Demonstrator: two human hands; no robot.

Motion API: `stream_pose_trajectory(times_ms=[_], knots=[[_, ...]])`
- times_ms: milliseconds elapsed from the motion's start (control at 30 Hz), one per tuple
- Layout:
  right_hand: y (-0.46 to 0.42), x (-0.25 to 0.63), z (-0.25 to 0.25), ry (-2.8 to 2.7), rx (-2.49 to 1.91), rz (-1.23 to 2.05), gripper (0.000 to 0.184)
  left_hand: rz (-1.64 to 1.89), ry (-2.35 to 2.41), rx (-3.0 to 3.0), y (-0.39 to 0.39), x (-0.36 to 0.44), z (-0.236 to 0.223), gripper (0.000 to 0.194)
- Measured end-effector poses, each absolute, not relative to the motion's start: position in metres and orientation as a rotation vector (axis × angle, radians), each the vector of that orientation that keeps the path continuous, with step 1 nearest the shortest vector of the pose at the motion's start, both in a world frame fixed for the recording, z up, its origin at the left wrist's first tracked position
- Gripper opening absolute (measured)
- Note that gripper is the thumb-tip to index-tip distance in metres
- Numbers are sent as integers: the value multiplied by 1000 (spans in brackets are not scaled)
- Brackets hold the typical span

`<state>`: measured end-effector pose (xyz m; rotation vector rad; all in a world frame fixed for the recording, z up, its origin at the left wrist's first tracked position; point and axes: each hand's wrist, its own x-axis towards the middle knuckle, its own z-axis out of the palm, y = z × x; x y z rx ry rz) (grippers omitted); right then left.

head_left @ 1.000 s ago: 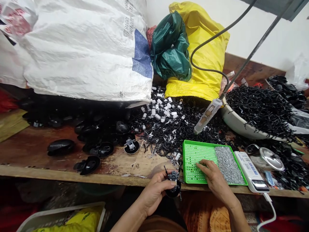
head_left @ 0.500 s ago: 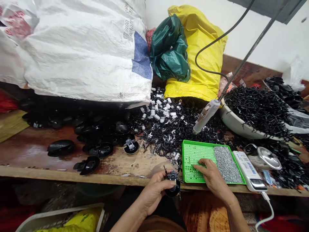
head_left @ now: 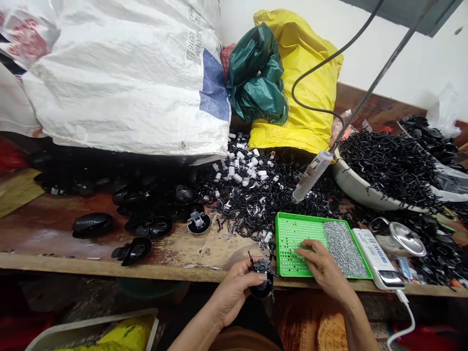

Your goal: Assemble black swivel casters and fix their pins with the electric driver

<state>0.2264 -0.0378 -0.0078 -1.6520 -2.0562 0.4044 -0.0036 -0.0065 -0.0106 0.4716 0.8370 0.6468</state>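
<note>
My left hand (head_left: 239,287) is closed on a small plastic assembly (head_left: 262,279), thumb on its front. The assembly has a round black shell, a grey mechanism on top and thin black prongs sticking out. My right hand (head_left: 321,265) hovers over or touches the green tray (head_left: 278,243); its fingers are slightly bent and apart, and I see nothing between them. Small holes cover the tray's left part, some dark and others pale. A heap of tiny silver metal pieces (head_left: 345,248), looking like screws, fills its right part.
An electric screwdriver (head_left: 312,176) hangs from a cable above a pile of small black and white parts (head_left: 252,195). Black shells (head_left: 92,224) lie at left. A white power bank (head_left: 378,258) with a cable stands beside the tray. Behind are a full basin (head_left: 361,187) and large sacks (head_left: 139,78).
My right hand has shifted slightly left over the holes of the tray. My left hand keeps its grip on the plastic assembly. The view has tilted a little.
</note>
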Motion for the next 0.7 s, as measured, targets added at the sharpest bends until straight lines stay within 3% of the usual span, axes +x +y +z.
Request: stream_pose_trajectory(times_ms=[100, 200, 300, 467, 700], knots=[[-21, 225, 4, -1707, -1604, 362, 38, 645, 832, 474, -6, -2, -11, 31], [14, 225, 19, -1366, -1567, 275, 60, 636, 828, 483, -6, 0, -9, 30], [57, 224, 32, -1258, -1417, 448, 75, 638, 820, 524, -6, 0, -6, 30], [96, 215, 50, -1249, -1054, 607, 54, 820, 852, 905, -1, -10, 7, 31], [57, 195, 57, -1236, -1079, 581, 38, 974, 815, 1459, -2, -20, 19, 25]])
